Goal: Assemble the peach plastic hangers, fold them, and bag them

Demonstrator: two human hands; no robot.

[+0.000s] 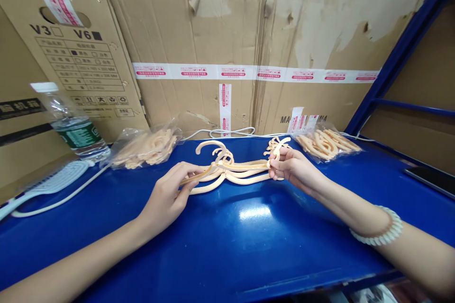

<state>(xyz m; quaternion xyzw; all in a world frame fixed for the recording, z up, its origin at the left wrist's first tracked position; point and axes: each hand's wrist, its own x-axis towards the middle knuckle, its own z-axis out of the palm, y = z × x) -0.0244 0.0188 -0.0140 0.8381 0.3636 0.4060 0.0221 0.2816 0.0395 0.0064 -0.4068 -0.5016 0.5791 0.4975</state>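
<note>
Between my hands is a pale peach plastic clothes hanger (245, 166), held just above the blue table, its hook pointing up and left. My left hand (170, 191) pinches the hanger's left arm between thumb and fingers. At the other end, my right hand (295, 168) is closed on the tip of the right arm, where a short curved piece (283, 144) sticks up by the fingers. I cannot tell whether that piece is joined to the hanger. Further hangers (206, 188) of the same colour lie on the table right behind and below, partly covered by the held one.
Clear bags of peach plastic parts lie at back left (149, 147) and back right (325, 144). On the left are a water bottle (76, 128) and a pale hairbrush (60, 177). A white cable (231, 131) runs along the cardboard wall (199, 19). A phone (432, 181) lies far right.
</note>
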